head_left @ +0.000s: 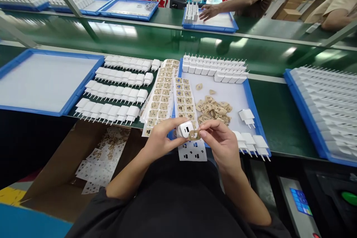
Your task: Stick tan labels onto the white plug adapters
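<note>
My left hand (161, 137) grips a small white charger plug (185, 129) near my body, its port face toward me. My right hand (221, 142) pinches a tan sticker (193, 135) right against the charger's face. Just beyond my hands lie sticker sheets (184, 98), one partly peeled, hanging over the table's edge. A heap of peeled tan sticker bits (213, 108) rests in the blue tray (252, 100), with white chargers (214, 67) lined along its far side and a few at its near right corner.
Rows of white chargers (115, 93) lie on the green bench left of the sheets, beside a blue tray (67, 102). Another tray of chargers (326, 100) sits right. Used backing sheets (100, 160) fill a cardboard box below. A person's hand (208, 10) works across the conveyor.
</note>
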Available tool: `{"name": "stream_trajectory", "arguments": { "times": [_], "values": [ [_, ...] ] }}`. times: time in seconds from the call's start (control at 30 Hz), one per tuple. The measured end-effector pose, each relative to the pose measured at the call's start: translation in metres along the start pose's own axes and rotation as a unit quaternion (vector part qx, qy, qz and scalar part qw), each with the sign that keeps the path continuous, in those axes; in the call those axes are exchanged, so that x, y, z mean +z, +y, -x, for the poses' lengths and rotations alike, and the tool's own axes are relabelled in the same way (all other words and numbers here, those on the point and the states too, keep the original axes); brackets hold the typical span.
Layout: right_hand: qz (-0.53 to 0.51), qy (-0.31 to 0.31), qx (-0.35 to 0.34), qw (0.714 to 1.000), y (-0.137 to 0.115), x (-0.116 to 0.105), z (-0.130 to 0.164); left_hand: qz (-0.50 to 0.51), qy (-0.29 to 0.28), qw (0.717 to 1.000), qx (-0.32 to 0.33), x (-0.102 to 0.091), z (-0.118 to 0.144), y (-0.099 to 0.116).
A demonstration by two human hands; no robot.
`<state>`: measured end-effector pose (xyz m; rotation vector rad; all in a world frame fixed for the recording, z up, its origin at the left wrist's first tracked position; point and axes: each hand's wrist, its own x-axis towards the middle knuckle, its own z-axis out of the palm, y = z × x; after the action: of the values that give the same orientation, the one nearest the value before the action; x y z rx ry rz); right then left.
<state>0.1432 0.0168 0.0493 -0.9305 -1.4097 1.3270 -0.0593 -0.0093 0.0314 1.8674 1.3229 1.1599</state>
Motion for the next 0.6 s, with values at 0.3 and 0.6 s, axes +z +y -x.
{"name": "stream_trajectory", "arguments": {
  "times": [0.3, 0.6],
  "values": [
    [0.009, -0.017, -0.001, 1.000, -0.0069, 0.0051, -0.0073, -0.011, -0.028, 0.999, 0.025, 0.0015, 0.0000, 0.0023],
    [0.016, -0.018, 0.002, 1.000, -0.0095, 0.0063, -0.0069, -0.008, -0.039, 0.999, 0.002, 0.0004, -0.0009, 0.0043]
  ]
}}
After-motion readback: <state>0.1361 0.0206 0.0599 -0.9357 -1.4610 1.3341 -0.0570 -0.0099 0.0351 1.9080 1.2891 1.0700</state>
